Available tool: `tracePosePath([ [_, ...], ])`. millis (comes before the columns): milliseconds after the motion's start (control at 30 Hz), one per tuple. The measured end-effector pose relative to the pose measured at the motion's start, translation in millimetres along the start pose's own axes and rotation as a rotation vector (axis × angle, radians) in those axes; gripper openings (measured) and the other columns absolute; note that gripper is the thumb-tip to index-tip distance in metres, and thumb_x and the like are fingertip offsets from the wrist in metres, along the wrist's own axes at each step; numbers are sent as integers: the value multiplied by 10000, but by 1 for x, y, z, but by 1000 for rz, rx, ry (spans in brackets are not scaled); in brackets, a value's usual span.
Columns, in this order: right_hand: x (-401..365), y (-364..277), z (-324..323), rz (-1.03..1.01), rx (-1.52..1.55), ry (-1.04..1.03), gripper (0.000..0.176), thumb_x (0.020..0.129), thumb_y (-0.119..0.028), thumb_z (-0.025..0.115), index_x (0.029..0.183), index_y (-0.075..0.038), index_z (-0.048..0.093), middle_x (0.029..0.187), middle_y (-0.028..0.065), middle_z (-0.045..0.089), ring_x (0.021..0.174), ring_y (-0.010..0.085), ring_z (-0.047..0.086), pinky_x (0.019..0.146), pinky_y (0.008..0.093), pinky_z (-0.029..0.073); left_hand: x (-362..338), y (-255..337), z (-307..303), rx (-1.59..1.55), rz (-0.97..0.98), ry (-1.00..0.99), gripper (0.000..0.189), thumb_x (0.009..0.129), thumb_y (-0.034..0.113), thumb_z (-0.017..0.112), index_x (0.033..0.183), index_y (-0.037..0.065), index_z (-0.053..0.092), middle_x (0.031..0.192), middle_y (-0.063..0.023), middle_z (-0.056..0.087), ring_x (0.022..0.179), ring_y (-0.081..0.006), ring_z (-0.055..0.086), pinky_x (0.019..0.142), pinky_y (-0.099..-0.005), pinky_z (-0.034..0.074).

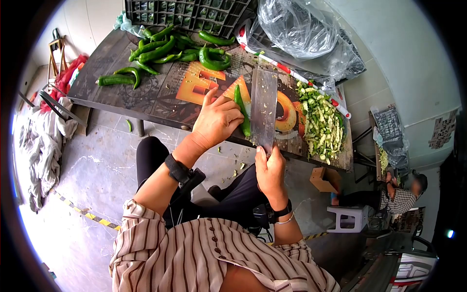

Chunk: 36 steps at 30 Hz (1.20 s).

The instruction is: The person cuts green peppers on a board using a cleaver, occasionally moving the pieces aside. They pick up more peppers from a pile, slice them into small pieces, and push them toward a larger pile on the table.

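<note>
A long green chili pepper (pixel 242 109) lies near the front edge of the patterned table (pixel 160 92), pointing away from me. My left hand (pixel 218 119) is at its left side, fingers curled against it and one finger lifted. My right hand (pixel 271 173) is closed around the handle of a broad cleaver (pixel 264 100). Its wide blade extends forward just right of the pepper, with small pale bits stuck to it. Right of the cleaver is a heap of chopped peppers (pixel 321 121). Whole green peppers (pixel 163 48) are piled at the back left of the table.
A black plastic crate (pixel 187 17) stands behind the whole peppers. Clear plastic bags (pixel 301 29) and a red-and-white pole (pixel 287 70) lie along the back right. Pepper scraps dot the floor. Another person (pixel 401 197) sits at the far right near a white stool (pixel 348 219).
</note>
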State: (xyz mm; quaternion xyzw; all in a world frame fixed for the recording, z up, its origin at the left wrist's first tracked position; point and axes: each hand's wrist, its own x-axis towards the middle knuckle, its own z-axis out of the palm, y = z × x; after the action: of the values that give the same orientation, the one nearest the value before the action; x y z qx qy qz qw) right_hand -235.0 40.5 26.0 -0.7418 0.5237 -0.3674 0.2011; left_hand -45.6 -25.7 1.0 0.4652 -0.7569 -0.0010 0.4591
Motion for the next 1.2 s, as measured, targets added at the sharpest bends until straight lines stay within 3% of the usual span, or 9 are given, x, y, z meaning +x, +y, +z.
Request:
tracePosePath([
  [1200, 19, -5, 6, -40, -38, -19, 123, 907, -82, 550, 909, 21, 483, 725, 232, 574, 660, 428, 573, 572, 443, 448, -1, -2, 2, -27, -20, -24, 44, 776, 175, 678, 776, 134, 662, 820, 36, 618, 903, -143, 593, 1106, -497, 228],
])
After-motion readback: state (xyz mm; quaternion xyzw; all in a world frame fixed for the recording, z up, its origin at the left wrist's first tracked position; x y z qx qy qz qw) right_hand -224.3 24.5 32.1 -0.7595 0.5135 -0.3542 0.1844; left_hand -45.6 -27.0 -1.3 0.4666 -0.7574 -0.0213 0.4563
